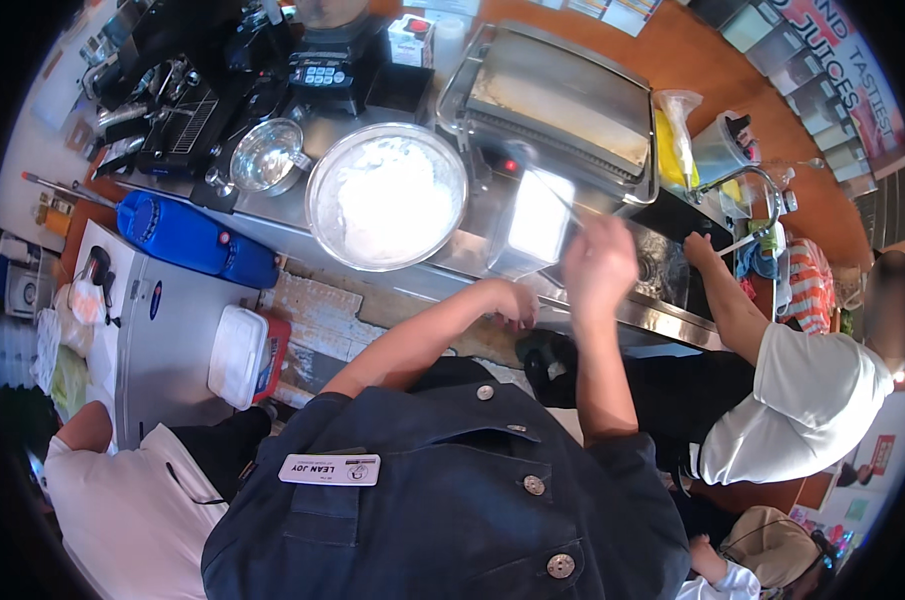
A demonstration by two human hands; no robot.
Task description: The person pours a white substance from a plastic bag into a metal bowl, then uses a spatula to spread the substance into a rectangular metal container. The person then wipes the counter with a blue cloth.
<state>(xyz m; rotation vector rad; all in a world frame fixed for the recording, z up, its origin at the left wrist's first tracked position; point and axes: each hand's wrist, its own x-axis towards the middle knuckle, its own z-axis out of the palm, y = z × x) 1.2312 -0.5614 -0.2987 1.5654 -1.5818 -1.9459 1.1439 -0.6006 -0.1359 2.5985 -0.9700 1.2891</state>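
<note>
My right hand (600,262) is closed and smeared by motion, to the right of a rectangular container (517,260) with bright white contents. A thin, blurred utensil runs from this hand over the container; its exact kind does not show. Near the counter's front edge, just below the container, my left hand (510,302) hangs with loosely bent fingers and nothing visible in it. Left of the container stands a large metal bowl (317,235) holding a white, powdery-looking mass. Beyond the container sits a flat-topped metal grill (562,95) with a red light.
A smaller metal bowl (267,158), a blender base (322,75) and a coffee machine (187,125) occupy the counter's left. One person in white (812,390) reaches toward the sink tap (762,180) at right. Another person (137,500) stands left, near a blue jug (192,235).
</note>
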